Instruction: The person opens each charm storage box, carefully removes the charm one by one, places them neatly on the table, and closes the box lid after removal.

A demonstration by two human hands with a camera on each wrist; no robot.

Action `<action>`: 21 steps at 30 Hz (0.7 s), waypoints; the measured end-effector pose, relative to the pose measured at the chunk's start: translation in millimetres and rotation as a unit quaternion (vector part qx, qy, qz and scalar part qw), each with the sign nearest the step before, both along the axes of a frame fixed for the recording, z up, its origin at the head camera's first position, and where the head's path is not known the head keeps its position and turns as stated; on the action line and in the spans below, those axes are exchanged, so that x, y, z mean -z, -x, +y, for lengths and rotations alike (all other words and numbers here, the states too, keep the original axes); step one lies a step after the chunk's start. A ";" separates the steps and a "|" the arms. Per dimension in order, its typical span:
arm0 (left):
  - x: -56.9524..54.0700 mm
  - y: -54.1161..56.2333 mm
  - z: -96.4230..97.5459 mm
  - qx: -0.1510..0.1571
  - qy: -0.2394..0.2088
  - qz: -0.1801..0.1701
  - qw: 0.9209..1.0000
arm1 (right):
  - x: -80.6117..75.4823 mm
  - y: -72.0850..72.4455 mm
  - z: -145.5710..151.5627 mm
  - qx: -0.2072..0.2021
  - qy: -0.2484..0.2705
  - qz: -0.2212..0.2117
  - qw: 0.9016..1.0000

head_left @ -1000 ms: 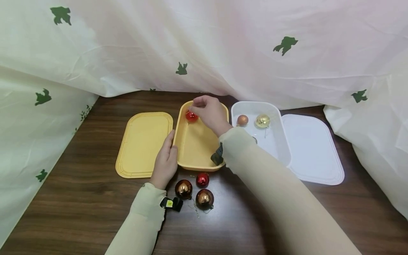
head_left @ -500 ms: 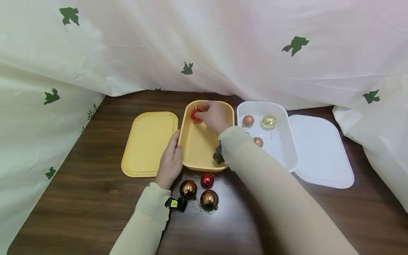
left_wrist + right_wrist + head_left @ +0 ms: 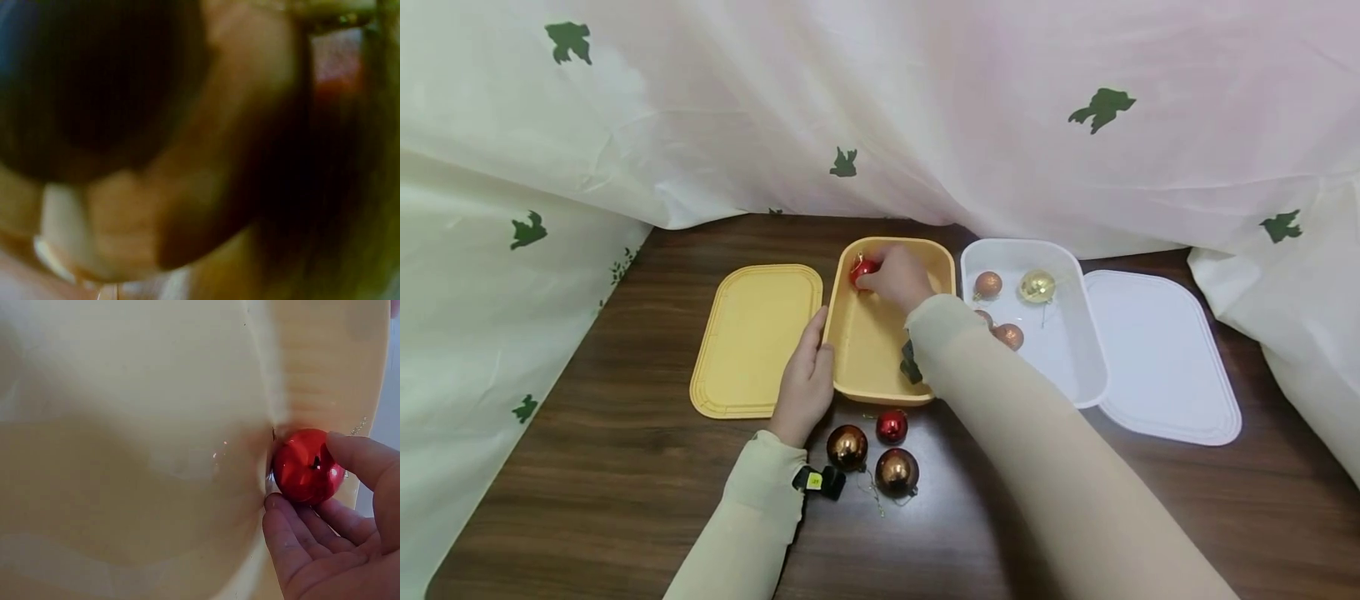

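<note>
In the head view my right hand (image 3: pixel 901 277) reaches into the far left corner of the yellow box (image 3: pixel 880 393). It holds a shiny red Christmas bauble (image 3: pixel 306 467) between thumb and fingers, against the box wall in the right wrist view. My left hand (image 3: pixel 805 383) rests along the box's left side with its fingers stretched out. In front of the box, another red bauble (image 3: pixel 892 426) lies on the table near two brown baubles (image 3: pixel 847 447). The left wrist view is dark and blurred, mostly filled by a round brown bauble (image 3: pixel 237 156).
A white box (image 3: pixel 1075 367) on the right holds a gold bauble (image 3: pixel 1037 287) and several copper ones (image 3: pixel 988 285). The yellow lid (image 3: pixel 760 342) lies left of the boxes, the white lid (image 3: pixel 1161 358) right. A white curtain (image 3: pixel 880 108) hangs behind and at both sides.
The red bauble has gone lower into the yellow box's far left corner, and my right hand has followed it down. My left hand stays at the box's side. The head view has shifted slightly.
</note>
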State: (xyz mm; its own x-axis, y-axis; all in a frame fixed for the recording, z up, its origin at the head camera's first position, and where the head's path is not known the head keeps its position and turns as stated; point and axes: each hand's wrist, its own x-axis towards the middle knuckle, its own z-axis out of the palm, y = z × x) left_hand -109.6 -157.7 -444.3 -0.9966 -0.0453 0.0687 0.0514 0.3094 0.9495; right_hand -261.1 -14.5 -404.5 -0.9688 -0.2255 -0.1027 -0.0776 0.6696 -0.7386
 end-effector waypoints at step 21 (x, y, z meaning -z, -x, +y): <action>-0.9 -1.4 -0.2 -0.007 0.025 -0.002 1.000 | -39.4 -8.1 8.6 0.011 0.002 -0.018 1.000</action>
State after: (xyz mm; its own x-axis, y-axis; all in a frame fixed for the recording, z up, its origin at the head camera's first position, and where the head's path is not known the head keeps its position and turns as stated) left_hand -108.2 -157.9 -443.3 -0.9963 -0.0553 0.0663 0.0423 0.3565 0.9334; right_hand -253.0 -5.9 -365.1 -0.9693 -0.2044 -0.1365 -0.0360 0.6673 -0.7439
